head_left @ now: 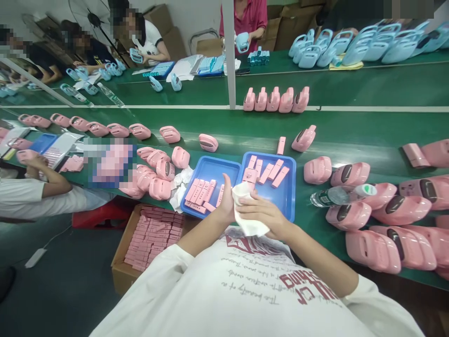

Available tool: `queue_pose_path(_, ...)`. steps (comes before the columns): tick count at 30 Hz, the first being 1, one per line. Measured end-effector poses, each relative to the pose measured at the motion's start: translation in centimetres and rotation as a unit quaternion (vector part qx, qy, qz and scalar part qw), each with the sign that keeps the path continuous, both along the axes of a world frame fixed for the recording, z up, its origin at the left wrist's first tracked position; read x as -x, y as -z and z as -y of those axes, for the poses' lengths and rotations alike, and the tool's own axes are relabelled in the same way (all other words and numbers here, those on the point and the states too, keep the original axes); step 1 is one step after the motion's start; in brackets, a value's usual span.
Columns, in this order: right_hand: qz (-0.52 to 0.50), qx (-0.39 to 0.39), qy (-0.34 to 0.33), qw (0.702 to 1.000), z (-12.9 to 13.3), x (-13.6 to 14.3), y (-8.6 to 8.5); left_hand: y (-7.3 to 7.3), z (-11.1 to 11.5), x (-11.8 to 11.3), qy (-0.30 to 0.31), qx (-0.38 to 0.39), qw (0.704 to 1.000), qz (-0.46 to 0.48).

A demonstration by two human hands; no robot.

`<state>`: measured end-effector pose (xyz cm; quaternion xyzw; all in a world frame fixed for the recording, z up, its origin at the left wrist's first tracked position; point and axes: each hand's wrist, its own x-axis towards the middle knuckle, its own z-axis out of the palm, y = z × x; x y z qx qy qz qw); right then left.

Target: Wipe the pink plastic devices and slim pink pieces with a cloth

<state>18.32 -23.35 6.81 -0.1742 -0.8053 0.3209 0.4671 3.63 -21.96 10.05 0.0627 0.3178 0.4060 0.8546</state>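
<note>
- Green bench [245, 124] filled most of the view, split by a white strip, and one co-worker in a red top [244, 18] stood on the far side holding one light blue case [242, 42].
- Two hands, one white cloth [248, 225], right over the wearer's lap side of the bench edge.
- Right hand [261, 210]: grip curled fairly loosely over the cloth, pressing it toward the other palm.
- Left hand [228, 201]: thumb stuck up, cloth against the palm side. Its fingers were mostly hidden, so I couldn't tell how closed that grip was, or whether anything sat under the cloth.
- Two blue trays side by side just past the hands. Left tray [217, 164] had roughly eight pink bars [203, 193], some overlapping; right tray [289, 199] had five plus one wider pink block [250, 175].
- One more loose bar [281, 145] was at the right tray's far rim.
- Nine pink cases [170, 134] in a loose line to the left, five more [273, 99] lined up by the strip.
- One water bottle [338, 196] lay among the pink cases on the right; too much overlap there to count.
- One cardboard box [121, 250] of pink bars, low on the left, too many to count.
</note>
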Motion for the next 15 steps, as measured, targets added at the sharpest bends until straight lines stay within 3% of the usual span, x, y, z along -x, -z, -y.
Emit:
queue_pose_path(2, -0.122, 0.175, 0.111, 0.971, -0.1, -0.9, 0.8, 0.2, -0.2, 0.4, -0.001, -0.015, 1.0, 0.002)
queue_pose_path(3, -0.195, 0.25, 0.2, 0.927, -0.6, -1.4, 1.2, 0.4, -0.2, 0.6, 0.002, -0.02, 1.0, 0.001)
queue_pose_path(5, -0.328, 0.342, 0.357, 0.805, -2.0, -2.4, 1.6, 0.7, -0.1, 0.8, 0.003, -0.028, 1.0, -0.004)
queue_pose_path(6, -0.372, 0.361, 0.403, 0.754, -2.7, -2.8, 1.7, 0.9, 0.0, 0.8, -0.002, -0.033, 0.999, -0.008)
queue_pose_path(8, -0.413, 0.386, 0.445, 0.695, -3.5, -2.7, 1.6, 1.3, 0.1, 0.5, -0.005, -0.044, 0.999, -0.015)
queue_pose_path(9, -0.402, 0.4, 0.451, 0.689, -3.5, -2.3, 1.6, 1.5, 0.1, 0.2, -0.003, -0.049, 0.999, -0.019)
queue_pose_path(10, -0.361, 0.415, 0.444, 0.708, -3.3, -1.6, 1.6, 1.8, 0.1, -0.1, 0.005, -0.051, 0.998, -0.025)
queue_pose_path(13, -0.166, 0.438, 0.363, 0.805, -1.7, 0.9, 2.0, 2.6, -0.1, -1.2, 0.02, -0.03, 0.996, -0.084)
queue_pose_path(15, -0.078, 0.39, 0.285, 0.872, -0.5, 2.4, 2.7, 3.4, -0.5, -1.6, -0.005, -0.017, 0.989, -0.147)
